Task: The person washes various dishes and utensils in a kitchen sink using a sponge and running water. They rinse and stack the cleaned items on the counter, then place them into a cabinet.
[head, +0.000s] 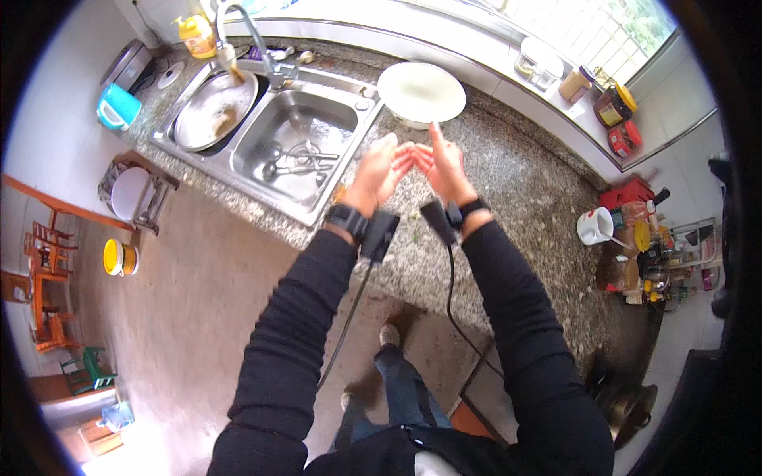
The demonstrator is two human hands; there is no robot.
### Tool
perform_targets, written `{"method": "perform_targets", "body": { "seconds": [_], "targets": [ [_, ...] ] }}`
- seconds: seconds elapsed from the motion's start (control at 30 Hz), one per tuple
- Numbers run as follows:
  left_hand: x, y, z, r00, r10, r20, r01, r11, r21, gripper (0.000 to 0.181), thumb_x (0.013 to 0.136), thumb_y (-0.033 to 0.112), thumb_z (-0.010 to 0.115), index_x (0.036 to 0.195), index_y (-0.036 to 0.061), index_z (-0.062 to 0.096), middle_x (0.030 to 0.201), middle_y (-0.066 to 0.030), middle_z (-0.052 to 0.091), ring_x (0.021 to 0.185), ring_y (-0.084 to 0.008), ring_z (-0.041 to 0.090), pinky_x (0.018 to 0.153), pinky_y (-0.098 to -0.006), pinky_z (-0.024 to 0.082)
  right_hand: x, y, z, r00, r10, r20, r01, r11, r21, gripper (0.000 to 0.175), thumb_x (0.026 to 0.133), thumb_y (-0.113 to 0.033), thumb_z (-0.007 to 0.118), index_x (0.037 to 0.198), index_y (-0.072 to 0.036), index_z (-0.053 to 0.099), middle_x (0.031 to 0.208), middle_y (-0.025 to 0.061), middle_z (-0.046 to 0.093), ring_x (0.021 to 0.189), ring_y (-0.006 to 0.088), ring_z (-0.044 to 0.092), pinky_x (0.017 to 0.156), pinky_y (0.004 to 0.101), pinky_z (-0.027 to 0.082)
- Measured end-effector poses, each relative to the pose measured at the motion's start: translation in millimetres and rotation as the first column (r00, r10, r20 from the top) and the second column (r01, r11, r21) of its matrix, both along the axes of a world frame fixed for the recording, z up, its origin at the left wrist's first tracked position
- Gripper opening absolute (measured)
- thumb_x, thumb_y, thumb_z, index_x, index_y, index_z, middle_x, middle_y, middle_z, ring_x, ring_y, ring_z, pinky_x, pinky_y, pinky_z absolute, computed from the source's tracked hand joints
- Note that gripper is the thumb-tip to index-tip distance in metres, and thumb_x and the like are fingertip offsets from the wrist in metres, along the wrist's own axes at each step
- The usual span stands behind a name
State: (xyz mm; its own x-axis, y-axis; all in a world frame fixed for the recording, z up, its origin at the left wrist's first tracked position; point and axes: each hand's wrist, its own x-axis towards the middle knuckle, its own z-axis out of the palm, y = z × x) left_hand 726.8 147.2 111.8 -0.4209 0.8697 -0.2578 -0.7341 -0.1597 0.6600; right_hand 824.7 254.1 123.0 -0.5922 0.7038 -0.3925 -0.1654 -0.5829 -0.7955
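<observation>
Above the speckled stone worktop (506, 178), my left hand (381, 169) and my right hand (443, 166) are held up with fingertips close together and palms partly turned up. Neither holds anything. Just beyond them stands a wide white bowl (421, 92), near the window-side wall. To the left is a steel double sink (238, 140). Ladles (297, 169) and other metal utensils lie in its right basin. A large metal basin (217, 113) with sudsy water rests in the left one, under the curved faucet (256, 30). Each wrist wears a black strap with a cabled device.
A yellow pump bottle (197, 38) and a blue jug (119, 107) stand left of the sink. Jars (613, 104) line the windowsill. At the right are a white mug (594, 226), seasoning jars (619, 273) and a dark pan (634, 410). A yellow bucket (121, 257) stands on the floor.
</observation>
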Motion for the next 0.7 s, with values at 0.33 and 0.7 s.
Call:
{"method": "perform_targets", "body": {
  "seconds": [0.33, 0.7],
  "targets": [
    [-49, 120, -50, 0.964, 0.153, -0.218, -0.204, 0.951, -0.232, 0.032, 0.092, 0.011, 0.055, 0.121, 0.0018, 0.047, 0.112, -0.0144, 0.055, 0.098, -0.024, 0.057, 0.087, -0.0371, 0.052, -34, 84, -52, 0.997, -0.082, 0.005, 0.081, 0.987, 0.139, 0.034, 0.09, -0.01, 0.05, 0.119, 0.008, 0.047, 0.113, 0.0202, 0.057, 0.094, 0.0292, 0.063, 0.072, 0.0367, 0.06],
    [31, -12, 12, 0.947, -0.102, -0.304, 0.011, 0.958, -0.286, 0.027, 0.095, 0.014, 0.045, 0.117, -0.0006, 0.05, 0.103, -0.0105, 0.06, 0.088, -0.0181, 0.062, 0.076, -0.0314, 0.054, 67, -27, -8, 0.998, 0.037, -0.049, -0.024, 0.968, 0.248, 0.036, 0.09, -0.009, 0.048, 0.12, 0.01, 0.041, 0.113, 0.0204, 0.056, 0.093, 0.0278, 0.064, 0.08, 0.0357, 0.058]
  ]
}}
